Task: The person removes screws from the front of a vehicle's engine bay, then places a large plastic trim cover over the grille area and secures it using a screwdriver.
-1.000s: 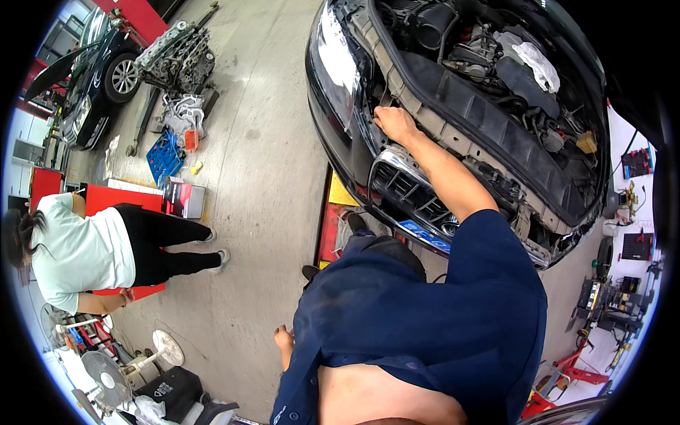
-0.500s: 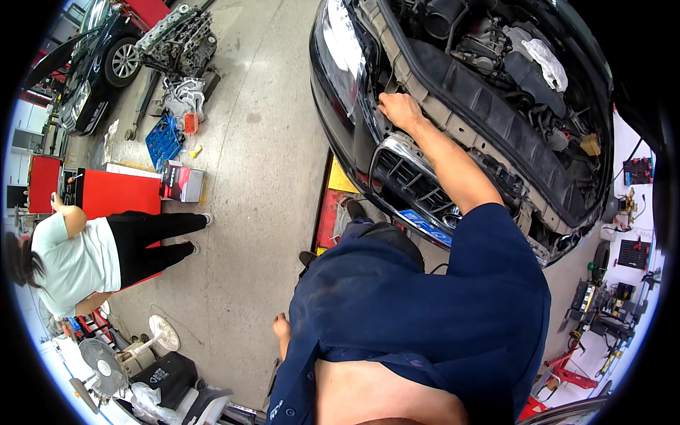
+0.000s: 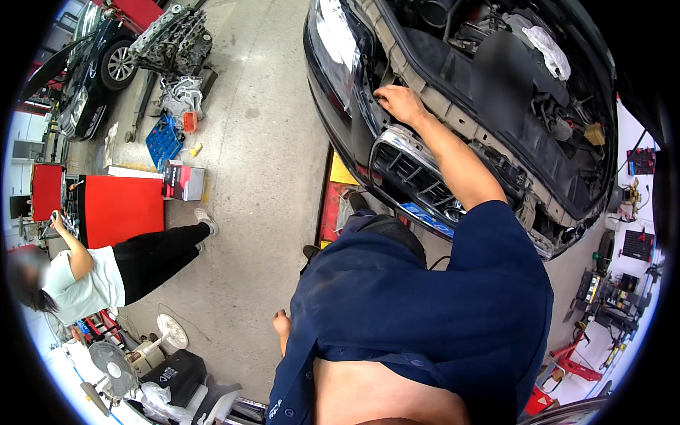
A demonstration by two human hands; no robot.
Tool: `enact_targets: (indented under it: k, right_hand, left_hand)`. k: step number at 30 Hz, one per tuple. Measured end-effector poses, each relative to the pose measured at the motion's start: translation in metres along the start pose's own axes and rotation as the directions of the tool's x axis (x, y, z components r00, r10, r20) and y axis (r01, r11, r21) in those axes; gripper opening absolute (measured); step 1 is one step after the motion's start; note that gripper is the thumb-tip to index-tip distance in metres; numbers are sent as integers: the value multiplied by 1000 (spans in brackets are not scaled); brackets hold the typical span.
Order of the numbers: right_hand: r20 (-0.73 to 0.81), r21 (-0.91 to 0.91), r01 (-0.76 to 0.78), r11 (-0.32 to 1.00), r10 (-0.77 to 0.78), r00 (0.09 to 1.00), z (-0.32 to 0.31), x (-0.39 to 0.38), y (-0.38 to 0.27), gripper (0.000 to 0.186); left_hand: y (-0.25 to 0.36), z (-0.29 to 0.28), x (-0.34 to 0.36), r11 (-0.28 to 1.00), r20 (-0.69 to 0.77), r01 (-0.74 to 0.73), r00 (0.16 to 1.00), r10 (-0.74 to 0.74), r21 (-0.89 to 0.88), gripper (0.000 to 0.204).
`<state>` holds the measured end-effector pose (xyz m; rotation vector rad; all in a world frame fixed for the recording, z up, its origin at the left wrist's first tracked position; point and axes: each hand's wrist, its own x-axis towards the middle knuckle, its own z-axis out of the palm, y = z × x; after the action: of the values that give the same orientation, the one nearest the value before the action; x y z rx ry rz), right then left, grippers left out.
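Note:
Beside the inner end of the headlight (image 3: 333, 39) on a dark car, my right hand (image 3: 397, 100) rests with bent fingertips at the gap above the grille (image 3: 404, 166); what they grip is hidden. My left hand (image 3: 281, 322) hangs low by my dark shirt, small in view, its fingers curled; anything in it is too small to make out. The open engine bay (image 3: 446, 64) has a white cloth (image 3: 549, 49) on it and a blurred dark patch across its middle.
A co-worker (image 3: 88, 280) stands at left by a red cart (image 3: 124, 209). An engine (image 3: 170, 42), blue tray (image 3: 164, 142) and box (image 3: 183, 180) lie upper left, near another car (image 3: 85, 85). A fan (image 3: 110, 368) stands lower left; tools line the right wall (image 3: 634, 244).
The co-worker at left has shifted lower and turned, an arm now raised toward the cart. My right hand has moved slightly up along the car's front, still bent at the gap.

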<state>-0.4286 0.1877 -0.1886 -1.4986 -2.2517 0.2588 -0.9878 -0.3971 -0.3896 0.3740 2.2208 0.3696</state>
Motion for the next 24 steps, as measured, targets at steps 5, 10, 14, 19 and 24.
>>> enact_targets:
  k: [5, 10, 14, 19, 24]
  right_hand:
    - [38, -51, -22, 998, 24, 999, -5, 2, -6, 18]
    - [100, -121, -63, 991, 76, 992, 2, 10, -7, 19]
    - [55, 27, 22, 999, -24, 998, 25, 31, -10, 32]
    - [71, -56, -66, 996, 70, 995, -2, 11, -14, 14]
    - [87, -11, -98, 995, 99, 991, 0, 8, -14, 16]
  left_hand:
    - [-6, 0, 11, 993, 29, -114, 993, 114, 20, 52]
    - [-22, 9, 10, 990, 8, -110, 994, 111, -90, 52]
    - [-15, 25, -9, 969, -22, 56, 998, -63, -241, 51]
    - [45, 10, -24, 895, -81, 172, 971, -224, -411, 59]
    - [87, 5, -23, 879, -201, -50, 978, -54, -474, 57]
